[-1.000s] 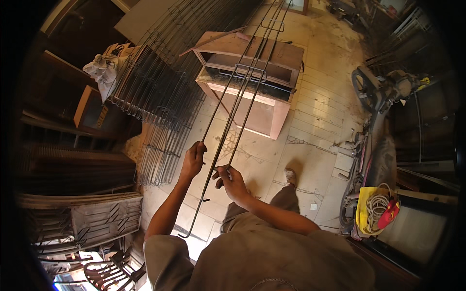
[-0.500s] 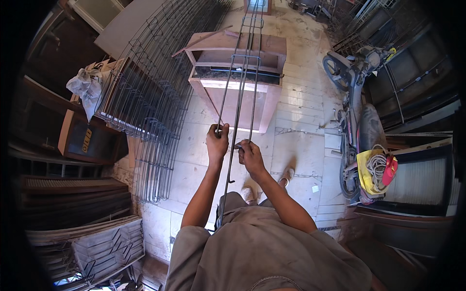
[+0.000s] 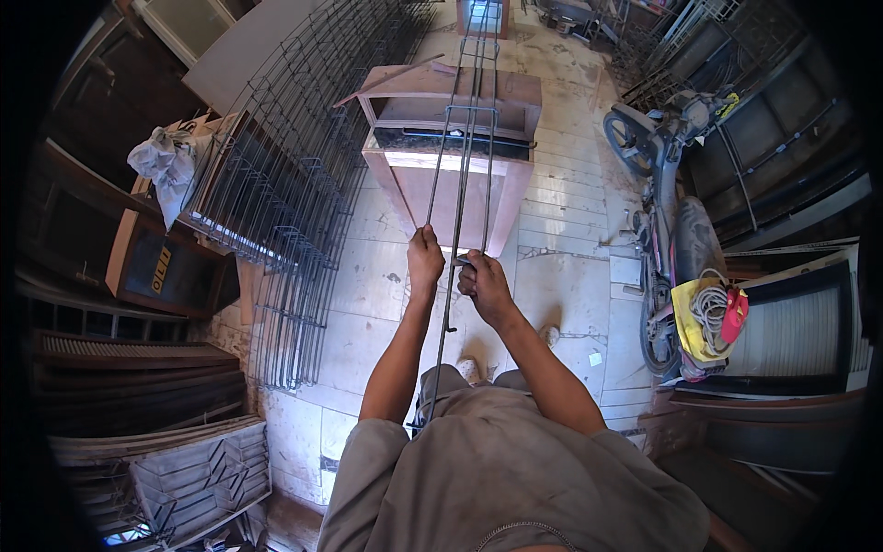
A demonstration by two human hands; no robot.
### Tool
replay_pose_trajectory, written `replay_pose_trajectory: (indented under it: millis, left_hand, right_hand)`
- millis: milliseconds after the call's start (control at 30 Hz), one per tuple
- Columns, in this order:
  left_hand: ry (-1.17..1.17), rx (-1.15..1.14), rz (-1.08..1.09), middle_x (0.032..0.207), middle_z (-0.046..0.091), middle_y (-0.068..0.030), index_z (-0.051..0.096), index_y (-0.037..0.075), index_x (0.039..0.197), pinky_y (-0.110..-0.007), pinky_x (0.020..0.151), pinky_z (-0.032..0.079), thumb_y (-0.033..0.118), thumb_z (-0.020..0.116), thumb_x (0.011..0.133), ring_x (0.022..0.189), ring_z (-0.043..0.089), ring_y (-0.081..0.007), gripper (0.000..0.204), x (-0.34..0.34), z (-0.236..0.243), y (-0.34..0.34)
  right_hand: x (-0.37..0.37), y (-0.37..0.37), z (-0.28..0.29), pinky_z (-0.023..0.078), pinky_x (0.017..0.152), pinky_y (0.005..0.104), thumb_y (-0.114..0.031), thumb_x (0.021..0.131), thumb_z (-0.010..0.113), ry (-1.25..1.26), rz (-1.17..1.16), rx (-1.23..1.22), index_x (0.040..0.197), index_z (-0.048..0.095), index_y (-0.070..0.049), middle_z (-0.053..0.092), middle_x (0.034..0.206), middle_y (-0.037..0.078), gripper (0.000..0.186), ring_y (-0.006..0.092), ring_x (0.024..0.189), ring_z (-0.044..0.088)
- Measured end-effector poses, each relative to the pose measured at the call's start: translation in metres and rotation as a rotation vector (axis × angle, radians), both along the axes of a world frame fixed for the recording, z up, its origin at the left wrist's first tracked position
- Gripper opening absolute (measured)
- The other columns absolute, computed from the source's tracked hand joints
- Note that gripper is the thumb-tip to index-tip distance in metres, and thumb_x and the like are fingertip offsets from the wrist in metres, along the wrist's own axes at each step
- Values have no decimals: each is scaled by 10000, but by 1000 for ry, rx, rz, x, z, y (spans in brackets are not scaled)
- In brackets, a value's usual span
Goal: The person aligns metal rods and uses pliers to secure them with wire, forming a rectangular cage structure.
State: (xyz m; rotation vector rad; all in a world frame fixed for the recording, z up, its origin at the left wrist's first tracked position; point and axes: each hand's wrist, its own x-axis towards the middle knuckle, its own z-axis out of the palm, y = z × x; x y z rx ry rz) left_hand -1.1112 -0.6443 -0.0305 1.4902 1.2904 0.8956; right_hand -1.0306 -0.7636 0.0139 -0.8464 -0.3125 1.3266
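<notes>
Directly under the steel rod frame (image 3: 463, 184), at upper centre, a pinkish wooden cabinet (image 3: 510, 198) stands on the tiled floor (image 3: 368, 304); whether the two touch cannot be told. Dark wire cages (image 3: 303, 239) crowd the floor to its left, and a motorcycle (image 3: 696, 230) lines the right side, with a yellow bag (image 3: 685, 317), coiled rope (image 3: 710, 313) and a red item (image 3: 734, 317) at its rear end. A whitish plastic bag (image 3: 164, 164) sits at the left, above a wood-edged panel (image 3: 158, 258) marked with yellow characters. Patterned panels (image 3: 202, 469) lean at lower left.

The frame runs from top centre down toward the person: long, thin, dark bars joined by rectangular crosspieces, one bar ending in a small hook. The left hand (image 3: 425, 260) is closed around its left bar; the right hand (image 3: 483, 285) grips the right one, fingers curled.
</notes>
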Motion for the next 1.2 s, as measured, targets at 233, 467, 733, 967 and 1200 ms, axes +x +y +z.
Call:
replay_pose_trajectory:
  millis: [233, 467, 733, 967, 1200]
  left_hand:
    - [36, 46, 0, 720, 569, -276, 563, -70, 872, -466, 637, 425, 281, 394, 984, 672, 551, -427, 405, -1, 14, 0]
    - [63, 79, 23, 693, 580, -247, 572, -66, 839, -449, 609, 428, 266, 409, 978, 639, 559, -392, 396, -1, 23, -7]
    - [67, 46, 2, 706, 591, -264, 579, -79, 815, -455, 626, 438, 254, 451, 960, 667, 583, -408, 385, -3, 31, -5]
    - [132, 94, 29, 706, 585, -295, 580, -81, 818, -474, 605, 431, 257, 477, 948, 666, 582, -448, 377, -3, 51, -13]
    - [202, 133, 30, 687, 593, -267, 590, -74, 822, -453, 617, 438, 299, 514, 933, 653, 604, -392, 396, -6, 42, -12]
  right_hand:
    - [-3, 2, 2, 270, 463, 217, -229, 976, 456, 141, 17, 27, 884, 562, -10, 301, 543, -78, 260, 45, 459, 282]
    - [0, 0, -4, 248, 423, 228, -240, 975, 462, -17, -28, -12, 854, 566, -27, 315, 543, -77, 266, 49, 439, 286]
    - [1, 1, 7, 264, 404, 230, -316, 958, 532, -461, -52, -221, 775, 529, -48, 396, 548, -49, 325, 53, 435, 334]
    - [2, 5, 2, 302, 425, 236, -361, 928, 587, -678, -55, -204, 743, 535, -75, 424, 548, -57, 345, 49, 456, 361]
    - [8, 6, -8, 306, 454, 246, -330, 928, 597, -893, -67, -157, 707, 534, -80, 412, 551, -62, 340, 49, 483, 347]
